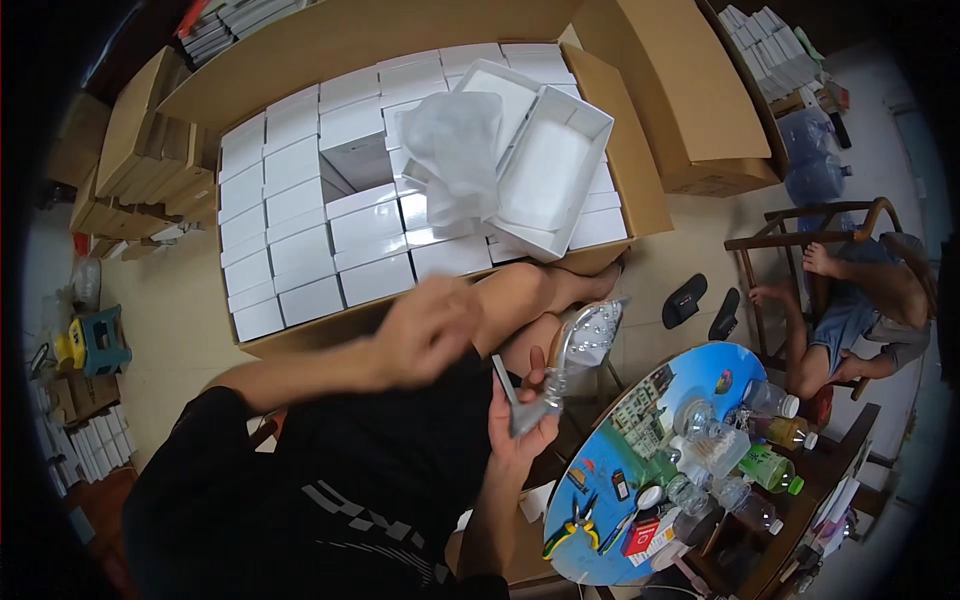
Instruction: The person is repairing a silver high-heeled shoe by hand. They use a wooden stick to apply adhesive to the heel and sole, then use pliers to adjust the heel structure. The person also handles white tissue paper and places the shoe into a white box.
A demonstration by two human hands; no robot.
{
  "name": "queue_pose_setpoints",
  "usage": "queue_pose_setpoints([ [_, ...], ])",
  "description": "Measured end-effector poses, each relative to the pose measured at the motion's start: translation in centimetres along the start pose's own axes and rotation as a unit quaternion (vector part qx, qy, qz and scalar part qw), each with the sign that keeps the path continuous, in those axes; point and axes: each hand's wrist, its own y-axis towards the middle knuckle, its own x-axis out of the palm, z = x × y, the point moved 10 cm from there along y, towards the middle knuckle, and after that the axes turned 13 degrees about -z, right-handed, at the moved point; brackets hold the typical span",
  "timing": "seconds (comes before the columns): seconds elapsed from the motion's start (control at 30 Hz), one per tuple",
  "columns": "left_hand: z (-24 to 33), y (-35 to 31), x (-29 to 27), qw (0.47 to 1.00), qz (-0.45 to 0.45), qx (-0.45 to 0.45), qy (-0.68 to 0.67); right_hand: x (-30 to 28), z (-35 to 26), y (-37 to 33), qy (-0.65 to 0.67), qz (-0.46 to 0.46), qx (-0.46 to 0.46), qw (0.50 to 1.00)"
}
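Note:
My right hand (525,410) grips a silver high-heeled shoe (592,335) around its heel end, and the toe points up and away. The shoe's front looks clear and glittering with small studs. My left hand (430,330) is raised beside it, apart from the shoe and smeared by motion, so its fingers cannot be made out. Beyond my hands, an open white shoebox (555,175) lies tilted on top of rows of closed white boxes (370,275). A crumpled translucent wrapping sheet (455,150) hangs over the open box's edge.
A big cardboard carton (640,190) surrounds the white boxes. At right stands a round blue-topped table (720,362) with bottles (770,468) and yellow-handled pliers (572,525). Black slippers (685,300) lie on the floor. Another person (860,300) sits on a wooden chair. Flattened cartons (140,150) stand left.

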Motion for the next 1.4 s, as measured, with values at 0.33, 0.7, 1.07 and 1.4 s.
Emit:
queue_pose_setpoints([
  [0.33, -23.0, 19.2, 8.7, 0.903, -0.241, -0.256, 0.246, -0.2, -0.9, 1.9, 0.203, -0.004, -0.059, 0.977],
  [0.7, -30.9, 19.2, 11.4, 0.901, -0.143, -0.128, 0.388, 2.1, 0.8, -3.0, -0.274, 0.087, 0.092, 0.954],
  [1.07, -9.6, 14.9, 3.0, 0.976, -0.219, -0.004, 0.006, 4.6, 1.3, -9.4, -0.502, 0.072, 0.161, 0.847],
  [1.4, -3.9, -0.8, 10.7, 0.913, -0.371, 0.001, 0.167, 5.2, -1.1, -12.8, -0.524, 0.085, 0.115, 0.839],
])
